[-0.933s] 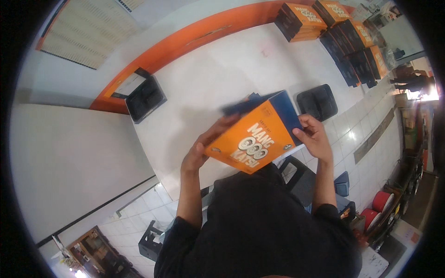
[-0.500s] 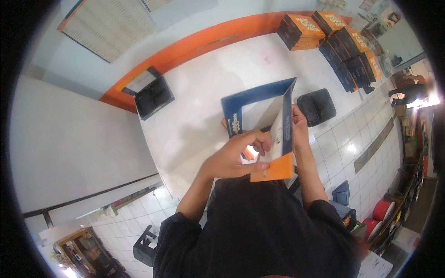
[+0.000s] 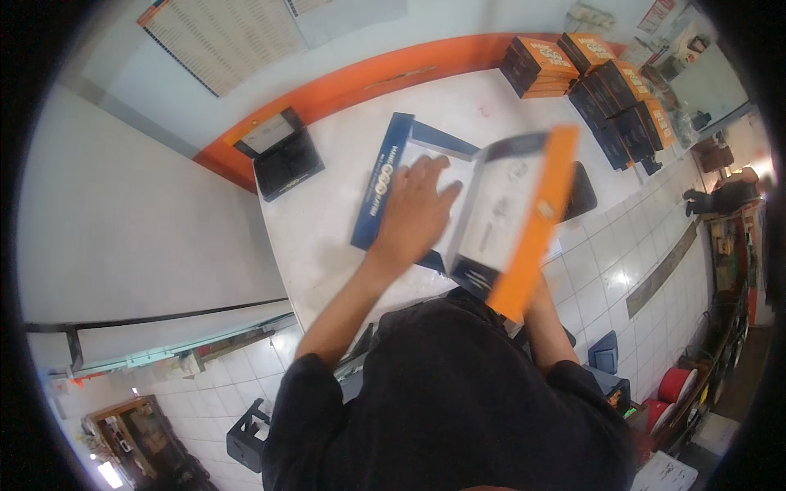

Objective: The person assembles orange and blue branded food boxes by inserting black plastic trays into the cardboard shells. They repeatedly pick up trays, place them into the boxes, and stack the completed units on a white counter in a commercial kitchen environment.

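Note:
An unfolded cardboard box (image 3: 377,192), dark blue outside and white inside, is at the near edge of the white table. Its lid (image 3: 501,209) stands raised on the right, with printed drawings on the inner face and an orange flap. My left hand (image 3: 416,209) reaches over the box's left wall, fingers spread inside over the white interior. Behind the lid, my right hand (image 3: 536,299) shows only in small part; its fingers are hidden. A black tray-like piece (image 3: 580,192) lies on the table beyond the lid, partly covered by it.
Stacks of orange and black boxes (image 3: 540,69) stand at the table's far right. An open box with a black insert (image 3: 288,168) sits at the left edge, near the orange wall strip (image 3: 368,78). Red spools (image 3: 678,379) are at the lower right.
The box has turned and opened wider, its lid swinging to the right with the orange flap up. My left hand left the flap and moved into the box. My right hand became mostly hidden.

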